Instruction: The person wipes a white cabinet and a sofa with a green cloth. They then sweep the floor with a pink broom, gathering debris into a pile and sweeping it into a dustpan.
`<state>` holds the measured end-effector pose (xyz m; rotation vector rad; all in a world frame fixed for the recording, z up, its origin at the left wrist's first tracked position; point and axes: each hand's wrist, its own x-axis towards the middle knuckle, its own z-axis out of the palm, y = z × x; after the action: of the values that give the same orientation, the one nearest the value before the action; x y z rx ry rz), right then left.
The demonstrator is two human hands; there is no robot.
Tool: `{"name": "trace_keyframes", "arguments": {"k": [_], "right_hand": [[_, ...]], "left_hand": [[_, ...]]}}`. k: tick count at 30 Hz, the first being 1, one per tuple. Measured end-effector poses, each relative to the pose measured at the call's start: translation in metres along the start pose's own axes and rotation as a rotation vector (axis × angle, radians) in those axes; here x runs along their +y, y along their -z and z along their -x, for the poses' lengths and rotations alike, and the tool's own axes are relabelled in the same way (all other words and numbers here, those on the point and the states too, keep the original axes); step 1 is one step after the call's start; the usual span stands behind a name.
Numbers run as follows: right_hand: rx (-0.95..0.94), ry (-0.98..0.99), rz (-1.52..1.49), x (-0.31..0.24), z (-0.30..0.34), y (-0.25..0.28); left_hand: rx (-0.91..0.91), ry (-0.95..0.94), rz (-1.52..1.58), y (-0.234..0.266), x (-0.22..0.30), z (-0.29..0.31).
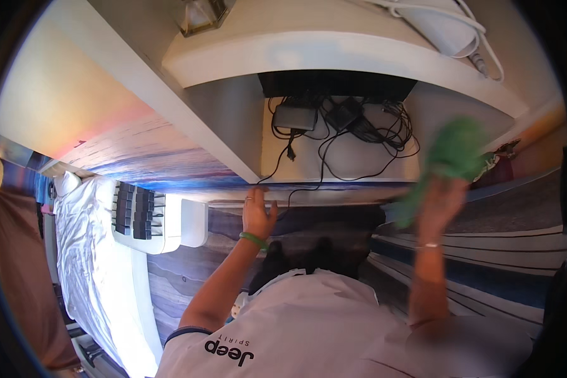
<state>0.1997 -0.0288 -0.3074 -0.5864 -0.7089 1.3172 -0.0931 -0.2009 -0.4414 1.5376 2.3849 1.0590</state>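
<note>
While gripping a bunched green cloth (pixel 455 153), right hand (pixel 440 200) raised and blurred, fingers curled closed around the cloth's lower end, most of the fabric bulging above the fingertips. Left hand (pixel 257 213) pressed flat on the front edge of a white shelf (pixel 334 189), fingers (pixel 256 195) spread narrow and straight, holding nothing; a ring on one finger, a green wristband (pixel 253 239) just below the palm. Beyond the left fingertips, on the shelf surface: tangled black cables (pixel 359 135) and a grey power adapter (pixel 294 117), near but apart from the fingers. Well left of the left fingers, a bed with white sheets (pixel 85 252). Above the cloth, a white rounded ledge (pixel 359 57).
</note>
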Motion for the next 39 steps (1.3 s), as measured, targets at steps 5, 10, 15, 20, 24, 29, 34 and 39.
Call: {"name": "trace_keyframes", "arguments": {"k": [5, 10, 15, 20, 24, 29, 34, 39], "right_hand": [[-0.696, 0.474, 1.227, 0.191, 0.052, -0.087], [-0.744, 0.458, 1.91, 0.277, 0.054, -0.007], [-0.416, 0.286, 2.188, 0.255, 0.014, -0.004], [-0.758, 0.44, 1.928, 0.278, 0.029, -0.019], [-0.843, 0.283, 1.921, 0.25, 0.044, -0.024], [-0.555, 0.164, 1.475, 0.217, 0.047, -0.101], [-0.722, 0.455, 1.598, 0.312, 0.052, -0.142], [-1.071, 0.529, 1.636, 0.328, 0.099, -0.085]], "left_hand": [[0.171, 0.332, 0.164, -0.048, -0.069, 0.006], [-0.29, 0.536, 0.66, -0.043, -0.058, -0.004], [-0.405, 0.212, 0.561, -0.051, -0.045, -0.007], [-0.455, 0.43, 0.807, -0.068, -0.039, -0.001], [-0.445, 0.355, 0.71, -0.063, -0.055, 0.002], [-0.478, 0.243, 0.695, -0.087, -0.024, 0.0], [-0.389, -0.159, 0.812, -0.204, -0.033, 0.023], [-0.825, -0.054, 0.566, -0.211, -0.097, 0.054]]}}
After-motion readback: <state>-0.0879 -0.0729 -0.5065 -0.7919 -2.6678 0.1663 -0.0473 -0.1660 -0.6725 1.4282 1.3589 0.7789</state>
